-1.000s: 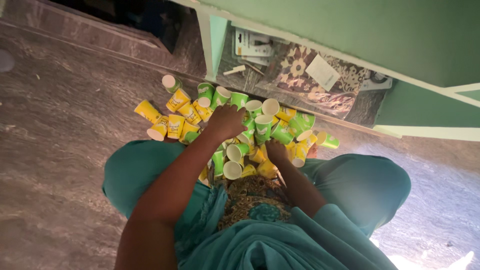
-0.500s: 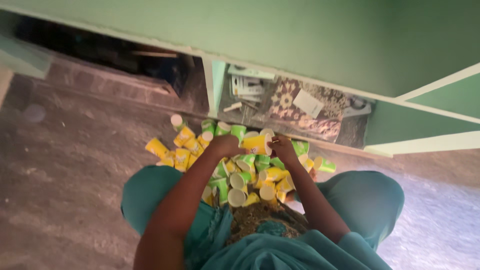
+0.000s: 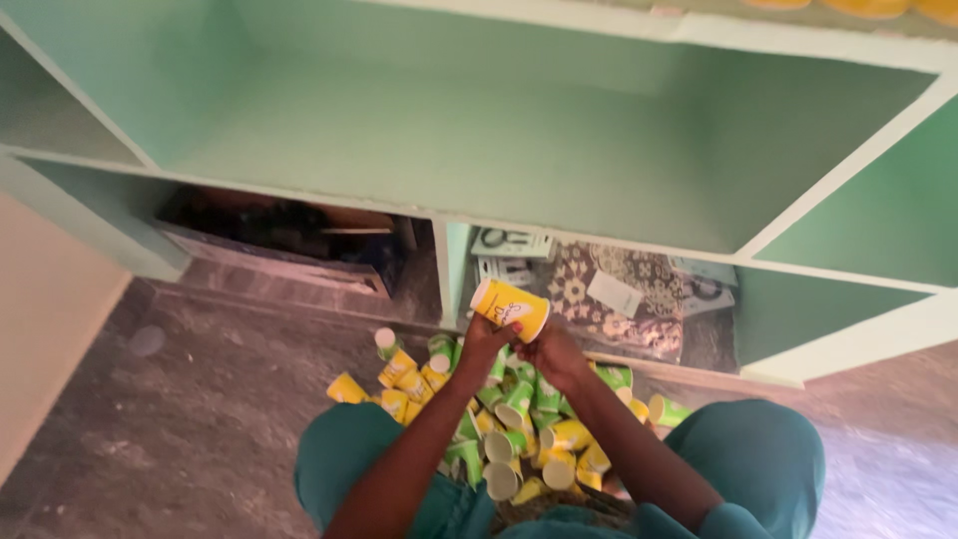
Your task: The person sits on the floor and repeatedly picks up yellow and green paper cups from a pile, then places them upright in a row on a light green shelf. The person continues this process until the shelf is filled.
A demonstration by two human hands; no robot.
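A yellow tub (image 3: 510, 306) with a white lid is lifted above a heap of yellow and green tubs (image 3: 504, 424) on the floor. My left hand (image 3: 483, 340) grips it from below on the left. My right hand (image 3: 552, 351) touches its lower right edge. Both forearms reach out from my teal-clad knees, which frame the heap. The tub lies tilted on its side, lid end toward the left.
A pale green shelf unit (image 3: 559, 170) fills the upper view, its wide middle compartment bare. Below it, dark boxes (image 3: 289, 235) sit at left and a patterned cloth with papers (image 3: 609, 294) at right. Grey stone floor (image 3: 180, 419) spreads to the left.
My hands rose from the heap, bringing one yellow tub up with them. The camera tilted upward, so the green shelf now fills the top of the view.
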